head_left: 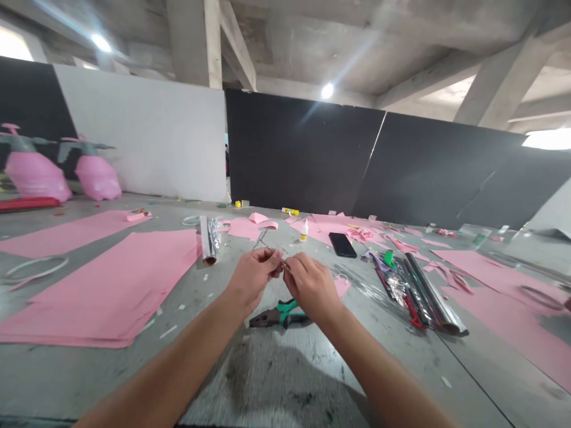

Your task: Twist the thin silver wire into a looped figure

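Observation:
My left hand (254,274) and my right hand (312,282) meet fingertip to fingertip above the middle of the grey table. Both are closed in a pinch on something small and thin, mostly hidden by the fingers and too small to name. Beneath them, partly behind my right wrist, lie pliers (267,318) with green and black handles and dark jaws pointing left. Beyond my hands stands a small white glue bottle (304,230) with a yellow label, and a black phone (342,244) lies flat to its right.
Large pink sheets (111,285) cover the left side; more pink sheets (513,327) lie at the right. A foil roll (206,241) stands left of my hands. Silvery rolls (435,297) lie to the right. Pink sprayers (96,172) and a black partition (303,154) are at the back.

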`<state>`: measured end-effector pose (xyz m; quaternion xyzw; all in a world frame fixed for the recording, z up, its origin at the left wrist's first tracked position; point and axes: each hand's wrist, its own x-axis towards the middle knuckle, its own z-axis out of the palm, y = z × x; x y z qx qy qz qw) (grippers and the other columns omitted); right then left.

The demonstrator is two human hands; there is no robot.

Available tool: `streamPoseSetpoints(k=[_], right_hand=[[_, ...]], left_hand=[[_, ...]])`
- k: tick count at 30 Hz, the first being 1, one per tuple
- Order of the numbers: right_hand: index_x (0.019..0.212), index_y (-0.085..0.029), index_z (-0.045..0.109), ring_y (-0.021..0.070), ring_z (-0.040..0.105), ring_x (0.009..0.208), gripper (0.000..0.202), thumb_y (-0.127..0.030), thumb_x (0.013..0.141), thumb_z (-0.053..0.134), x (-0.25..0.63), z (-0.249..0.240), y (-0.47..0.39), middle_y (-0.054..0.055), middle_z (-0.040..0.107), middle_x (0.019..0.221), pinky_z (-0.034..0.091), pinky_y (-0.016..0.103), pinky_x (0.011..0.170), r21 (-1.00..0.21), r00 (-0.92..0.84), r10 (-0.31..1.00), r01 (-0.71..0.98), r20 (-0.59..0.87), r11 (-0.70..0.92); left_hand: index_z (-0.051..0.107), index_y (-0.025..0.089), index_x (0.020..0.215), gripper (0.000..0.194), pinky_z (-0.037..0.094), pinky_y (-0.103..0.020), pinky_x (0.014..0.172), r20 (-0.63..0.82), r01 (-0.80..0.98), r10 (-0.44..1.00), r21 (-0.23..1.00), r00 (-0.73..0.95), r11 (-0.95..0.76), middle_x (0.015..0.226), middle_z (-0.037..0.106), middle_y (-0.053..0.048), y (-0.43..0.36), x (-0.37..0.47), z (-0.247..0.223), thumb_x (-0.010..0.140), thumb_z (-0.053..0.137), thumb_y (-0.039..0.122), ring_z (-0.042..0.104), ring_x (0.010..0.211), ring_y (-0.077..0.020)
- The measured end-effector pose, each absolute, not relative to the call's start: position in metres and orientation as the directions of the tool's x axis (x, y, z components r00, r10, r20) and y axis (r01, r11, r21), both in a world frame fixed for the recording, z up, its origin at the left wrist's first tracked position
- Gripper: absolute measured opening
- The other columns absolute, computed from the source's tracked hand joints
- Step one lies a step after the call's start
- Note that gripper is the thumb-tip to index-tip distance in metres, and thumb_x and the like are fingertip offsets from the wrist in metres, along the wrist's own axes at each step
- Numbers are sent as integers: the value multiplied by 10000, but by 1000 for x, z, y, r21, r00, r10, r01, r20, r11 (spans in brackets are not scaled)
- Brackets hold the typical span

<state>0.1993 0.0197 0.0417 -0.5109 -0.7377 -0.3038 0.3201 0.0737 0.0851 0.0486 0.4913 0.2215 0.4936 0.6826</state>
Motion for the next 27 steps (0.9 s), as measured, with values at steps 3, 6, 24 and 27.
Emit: streamPoseSetpoints(k=[3, 6, 24, 27], right_hand=[[823, -174, 611, 163, 593, 687, 223, -211, 963, 442, 212, 61, 30, 62, 640, 763, 441, 277, 629, -100, -94, 565, 948, 820, 303], [792, -185, 629, 155, 616, 625, 212, -268, 939, 500, 219, 89, 42, 38, 660, 689, 458, 265, 600, -419, 132, 616, 838, 777, 349], [988, -209, 612, 151, 615, 786, 134, -151, 953, 497, 223, 122, 95, 48, 653, 894, 505, 288, 706, -155, -19, 461, 929, 887, 336], [1071, -205, 611, 177, 599, 831, 187, -112, 929, 534, 228, 119, 94, 64, 648, 933, 495, 335, 763, -34, -109, 439, 952, 892, 304]], left_hand=[[624, 133, 620, 287, 424, -249, 595, 296, -467, 854, 881, 428, -71, 582, 574, 10, 100, 93, 69, 633, 822, 341, 510, 574, -101], [643, 133, 670, 246, 427, -250, 600, 392, -488, 812, 859, 433, -154, 616, 590, 4, 116, 105, 93, 686, 785, 332, 519, 592, -105], [655, 152, 674, 255, 469, -276, 650, 240, -410, 733, 910, 637, 58, 664, 586, -19, 179, 99, 134, 784, 712, 376, 528, 637, -123], [665, 157, 667, 277, 478, -301, 644, 282, -309, 786, 943, 551, -122, 638, 599, -27, 179, 102, 131, 797, 683, 401, 539, 624, -139]])
